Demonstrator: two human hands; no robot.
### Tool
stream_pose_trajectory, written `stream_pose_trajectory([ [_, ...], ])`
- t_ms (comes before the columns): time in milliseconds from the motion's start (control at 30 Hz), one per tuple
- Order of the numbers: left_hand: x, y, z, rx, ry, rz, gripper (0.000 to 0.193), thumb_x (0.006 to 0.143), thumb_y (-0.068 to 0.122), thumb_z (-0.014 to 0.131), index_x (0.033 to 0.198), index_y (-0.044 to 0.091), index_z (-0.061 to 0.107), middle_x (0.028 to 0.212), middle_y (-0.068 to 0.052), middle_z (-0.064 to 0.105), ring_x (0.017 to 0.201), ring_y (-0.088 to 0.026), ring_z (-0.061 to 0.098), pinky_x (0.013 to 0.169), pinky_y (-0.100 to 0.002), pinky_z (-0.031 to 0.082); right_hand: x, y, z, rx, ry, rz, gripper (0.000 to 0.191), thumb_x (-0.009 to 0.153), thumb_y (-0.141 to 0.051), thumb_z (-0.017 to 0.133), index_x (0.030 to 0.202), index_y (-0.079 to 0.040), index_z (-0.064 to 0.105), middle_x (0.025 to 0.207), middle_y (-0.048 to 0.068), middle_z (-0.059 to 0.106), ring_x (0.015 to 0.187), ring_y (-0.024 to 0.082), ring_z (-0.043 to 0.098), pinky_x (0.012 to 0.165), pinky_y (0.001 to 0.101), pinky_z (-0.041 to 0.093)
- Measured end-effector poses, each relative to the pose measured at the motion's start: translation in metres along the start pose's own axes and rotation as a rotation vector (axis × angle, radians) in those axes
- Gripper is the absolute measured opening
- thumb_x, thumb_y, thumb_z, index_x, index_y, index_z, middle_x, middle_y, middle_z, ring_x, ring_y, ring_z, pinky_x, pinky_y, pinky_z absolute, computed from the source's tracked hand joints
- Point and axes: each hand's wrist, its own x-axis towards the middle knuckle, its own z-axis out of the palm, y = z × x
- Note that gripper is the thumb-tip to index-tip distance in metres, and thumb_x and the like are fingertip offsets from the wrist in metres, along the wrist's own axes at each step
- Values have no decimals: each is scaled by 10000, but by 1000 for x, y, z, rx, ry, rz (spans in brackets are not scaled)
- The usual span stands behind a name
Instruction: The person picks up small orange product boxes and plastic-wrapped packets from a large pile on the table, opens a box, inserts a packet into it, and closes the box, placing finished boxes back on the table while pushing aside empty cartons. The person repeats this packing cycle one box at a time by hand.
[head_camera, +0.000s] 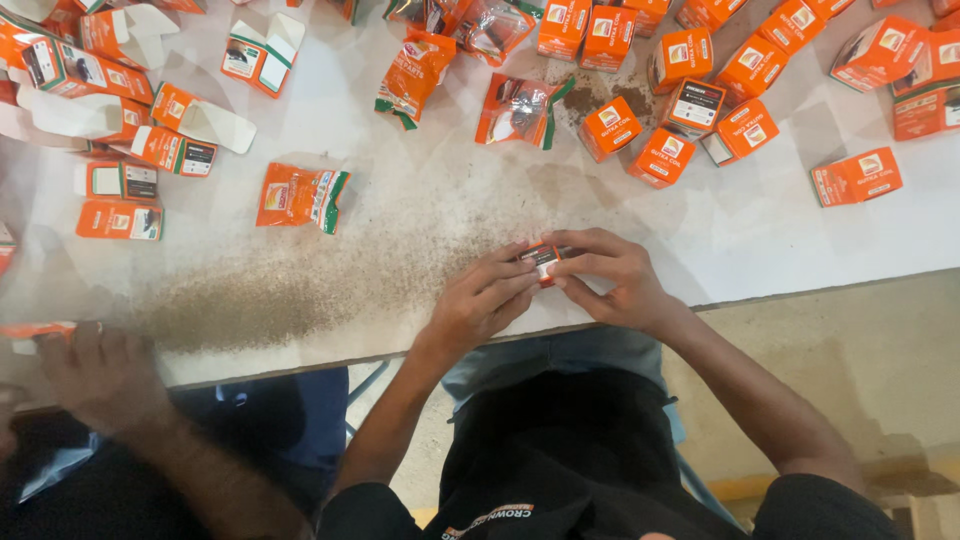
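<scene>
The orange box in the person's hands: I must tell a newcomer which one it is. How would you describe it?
Start at the white table, at its near edge. There the left hand and right hand meet around one small orange box. It alone is held; the other boxes lie loose farther back.

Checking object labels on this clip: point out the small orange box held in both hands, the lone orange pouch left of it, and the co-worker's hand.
small orange box (542, 261), head view, its visible top face between the fingertips.
orange pouch (300, 196), head view, middle of its front.
co-worker's hand (100, 375), head view, back of the hand.
</scene>
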Motion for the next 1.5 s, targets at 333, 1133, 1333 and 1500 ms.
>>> stream_pose_trajectory([
  [333, -2, 6, 1, 19, -31, 51, 275, 847, 41, 870, 1070, 95, 719, 1098, -51, 691, 1238, -306, 681, 982, -392, 620, 7, -5, -12, 47, -101, -96, 286, 713, 7, 770, 976, -102, 742, 1290, 150, 664, 1133, 331, 676, 936, 409, 561],
  [1133, 63, -61, -7, 335, -22, -10, 590, 911, 203, 781, 1450, 132, 552, 1524, -126, 528, 1423, -350, 508, 1183, -456, 426, 3, 14, -35, -625, 310, 95, 236, 920, -83, 819, 1126, -71, 703, 1387, 127, 626, 1170, 332, 648, 975, 438, 549],
  [1333, 114, -118, 26, 427, -136, -94, 535, 986, 199, 713, 1493, 148, 548, 1481, -140, 555, 1325, -368, 574, 1092, -461, 487, 30, 81, -69, -846, 388, 84, 192, 942, -123, 815, 1109, -89, 727, 1388, 122, 644, 1201, 365, 607, 1032, 460, 508],
  [1500, 81, -103, 7, 425, -49, -184, 422, 920, 161, 705, 1339, 145, 655, 1239, -100, 726, 1079, -304, 694, 857, -440, 573, 61, 97, -110, -976, 440, 117, 207, 1028, -143, 810, 1190, -84, 696, 1453, 173, 566, 1303, 399, 576, 1114, 475, 472],
])
